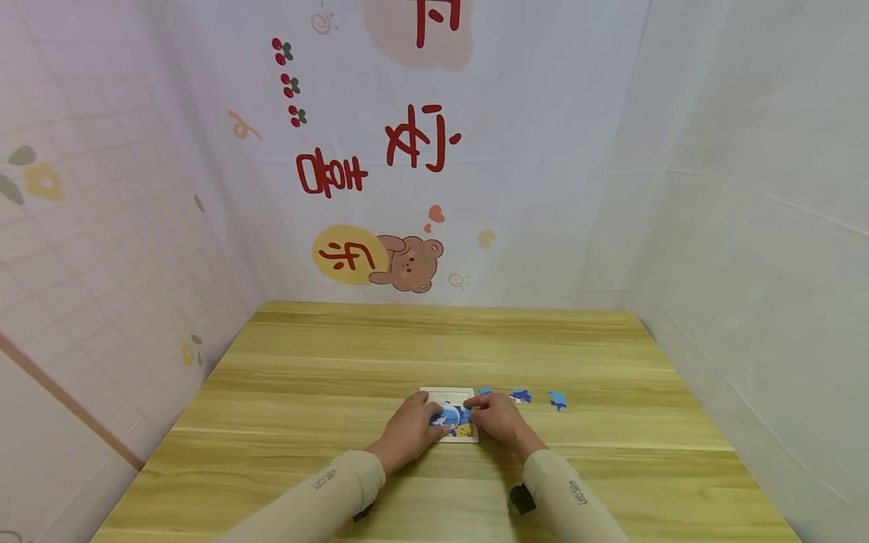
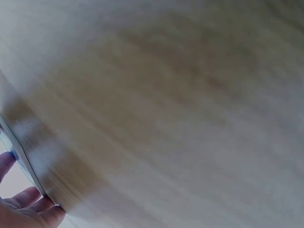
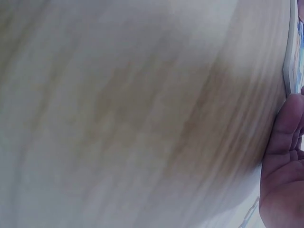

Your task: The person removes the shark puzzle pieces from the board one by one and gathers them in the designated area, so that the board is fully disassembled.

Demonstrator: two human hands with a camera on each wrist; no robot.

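Observation:
A small square jigsaw puzzle tray [image 1: 449, 440] with a pale rim lies on the table, its lower part filled with blue dolphin-picture pieces [image 1: 448, 415]. My left hand [image 1: 409, 424] grips the tray from the left, thumb over the picture and other fingers along the rim. In the left wrist view, the left hand's fingers [image 2: 52, 216] sit right at the tray's edge [image 2: 23, 156]. From the right, my right hand [image 1: 501, 418] pinches a blue puzzle piece [image 1: 466, 414] at the tray's right side. The right wrist view shows that hand's outer side [image 3: 280, 142] low beside the tray corner [image 3: 289, 71].
Loose puzzle pieces lie right of the tray: a light blue one [image 1: 485, 391] partly behind the right hand, a dark blue one [image 1: 521, 396] and another blue one [image 1: 557, 400]. The wooden table [image 1: 305, 377] is bounded by printed white cloth walls [image 1: 543, 188].

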